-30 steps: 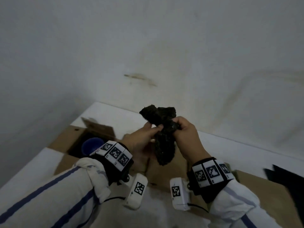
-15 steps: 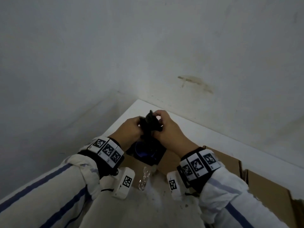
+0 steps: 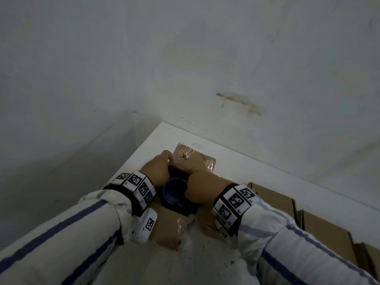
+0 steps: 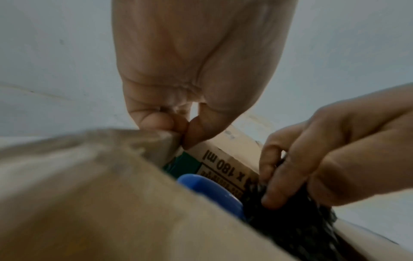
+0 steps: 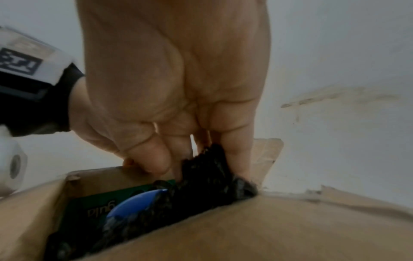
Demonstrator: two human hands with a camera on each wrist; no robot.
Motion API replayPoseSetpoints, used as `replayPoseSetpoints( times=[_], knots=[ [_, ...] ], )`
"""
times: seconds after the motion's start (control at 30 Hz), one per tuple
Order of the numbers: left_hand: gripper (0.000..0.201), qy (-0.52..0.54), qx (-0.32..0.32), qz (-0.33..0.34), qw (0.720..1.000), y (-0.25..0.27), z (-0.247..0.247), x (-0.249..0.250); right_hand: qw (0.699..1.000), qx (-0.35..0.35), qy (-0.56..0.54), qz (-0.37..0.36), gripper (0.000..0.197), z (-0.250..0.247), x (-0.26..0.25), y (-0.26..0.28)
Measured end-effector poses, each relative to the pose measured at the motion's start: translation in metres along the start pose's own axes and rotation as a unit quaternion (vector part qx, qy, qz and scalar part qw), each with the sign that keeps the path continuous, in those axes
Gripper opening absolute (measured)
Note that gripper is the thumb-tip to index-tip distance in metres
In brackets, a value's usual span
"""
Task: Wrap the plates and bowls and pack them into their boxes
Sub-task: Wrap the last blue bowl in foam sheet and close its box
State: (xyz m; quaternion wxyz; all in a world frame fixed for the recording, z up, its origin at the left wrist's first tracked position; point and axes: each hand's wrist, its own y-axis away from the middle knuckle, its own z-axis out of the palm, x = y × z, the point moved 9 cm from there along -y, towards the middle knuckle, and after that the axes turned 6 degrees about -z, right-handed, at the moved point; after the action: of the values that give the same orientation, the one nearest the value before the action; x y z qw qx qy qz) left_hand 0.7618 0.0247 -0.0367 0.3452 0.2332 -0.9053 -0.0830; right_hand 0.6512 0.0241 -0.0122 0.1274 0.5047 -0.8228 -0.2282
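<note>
An open cardboard box point(image 3: 169, 228) stands on the white table, with a blue bowl point(image 3: 174, 191) inside it. My right hand point(image 3: 192, 177) reaches into the box beside the bowl and grips a crumpled black wrap point(image 5: 208, 178), which sits against the bowl point(image 5: 134, 203). In the left wrist view its fingers point(image 4: 281, 176) curl round the black wrap point(image 4: 290, 220). My left hand point(image 4: 184, 131) pinches the edge of a box flap point(image 4: 154, 139) between thumb and forefinger, at the far left rim next to the bowl point(image 4: 210, 190). The bottom of the box is hidden.
The far box flap point(image 3: 194, 160), with clear tape on it, lies open toward the wall. More cardboard boxes point(image 3: 273, 199) stand in a row on the right. The white table point(image 3: 242, 167) ends at its left edge by the box; a grey wall rises close behind.
Both hands came down from holding the black wrap in the air to the box. The left hand let go of the wrap and took the flap; the right pushed the wrap in.
</note>
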Motion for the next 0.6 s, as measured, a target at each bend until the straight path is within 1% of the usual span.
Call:
replayPoseSetpoints(
  times=[0.07, 0.1, 0.13, 0.23, 0.27, 0.4, 0.53, 0.6],
  knots=[
    [0.034, -0.010, -0.025, 0.000, 1.000, -0.003, 0.003, -0.001, 0.999, -0.038, 0.035, -0.012, 0.031, 0.003, -0.004, -0.003],
    [0.034, -0.016, -0.033, -0.001, 0.999, -0.003, 0.004, -0.001, 0.998, -0.042, 0.053, -0.012, 0.030, 0.001, -0.004, -0.004],
    [0.034, -0.019, -0.038, 0.001, 0.999, -0.003, 0.004, 0.000, 0.997, -0.034, 0.068, -0.010, 0.029, -0.002, -0.003, -0.007],
    [0.033, -0.024, -0.048, 0.000, 0.999, -0.007, 0.004, -0.001, 0.995, 0.049, 0.089, -0.020, 0.028, -0.020, -0.002, -0.014],
    [0.033, -0.025, -0.051, -0.003, 0.998, -0.007, 0.004, -0.002, 0.994, 0.049, 0.094, -0.027, 0.028, -0.021, -0.003, -0.016],
    [0.033, -0.022, -0.064, -0.004, 0.998, -0.009, 0.005, -0.002, 0.996, -0.039, 0.081, -0.015, 0.027, 0.000, 0.000, -0.017],
    [0.035, -0.023, -0.064, -0.004, 0.998, -0.009, 0.006, -0.002, 0.995, -0.087, 0.048, -0.012, 0.032, 0.012, 0.005, -0.012],
    [0.035, -0.023, -0.062, -0.009, 0.998, -0.008, 0.006, -0.001, 0.990, -0.130, 0.047, -0.010, 0.037, 0.024, 0.006, -0.010]
  ],
)
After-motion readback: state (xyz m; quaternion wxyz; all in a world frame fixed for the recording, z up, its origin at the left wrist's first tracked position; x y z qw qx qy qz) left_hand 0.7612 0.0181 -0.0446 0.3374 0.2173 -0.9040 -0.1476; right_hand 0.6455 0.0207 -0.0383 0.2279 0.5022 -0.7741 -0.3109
